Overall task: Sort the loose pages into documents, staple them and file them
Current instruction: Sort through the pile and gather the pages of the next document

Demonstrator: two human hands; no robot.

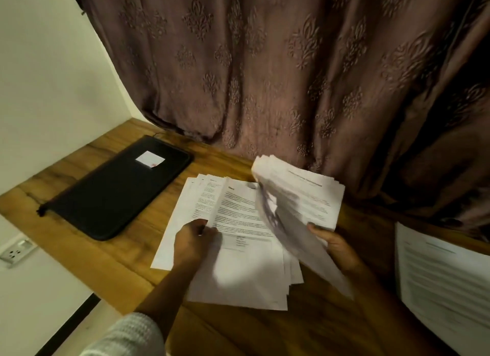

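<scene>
Two grips: left hand (195,240) pinches flat stack (244,270) at its left edge; right hand (335,245) clasps raised sheaf (299,196) directly rightward.

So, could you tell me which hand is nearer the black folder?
Left. The left hand is just right of the folder; the right hand, holding pages, is farther right.

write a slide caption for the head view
At a wooden desk, the left hand and right hand hold loose pages; a black folder lies beside them.
</scene>
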